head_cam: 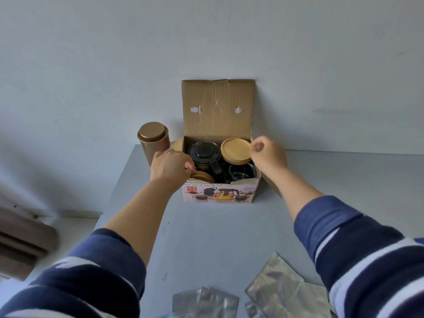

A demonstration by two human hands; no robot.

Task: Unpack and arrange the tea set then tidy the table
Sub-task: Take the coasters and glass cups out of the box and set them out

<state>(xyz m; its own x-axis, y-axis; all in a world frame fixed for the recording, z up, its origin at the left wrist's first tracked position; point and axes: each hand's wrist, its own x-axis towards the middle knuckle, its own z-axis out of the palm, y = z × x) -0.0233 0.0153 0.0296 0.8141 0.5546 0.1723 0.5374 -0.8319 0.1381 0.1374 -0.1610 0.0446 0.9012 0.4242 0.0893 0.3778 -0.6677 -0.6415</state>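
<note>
An open cardboard tea-set box [219, 195] stands at the table's far edge, its lid flap upright against the wall. Inside I see a black-lidded glass teapot [205, 152] and dark glass cups [242, 172]. My right hand [268, 154] pinches the right edge of a round wooden coaster [236, 149], which is lifted above the box's right side. My left hand [171, 165] grips the edge of a second wooden coaster [203, 176] lying low in the box's front left corner. Part of that coaster is hidden by my hand.
A copper-coloured round tin [153, 140] with a lid stands just left of the box. Several silver foil pouches [278, 292] lie at the near edge of the grey table [206, 237]. The wall is right behind the box; the table's left edge runs diagonally.
</note>
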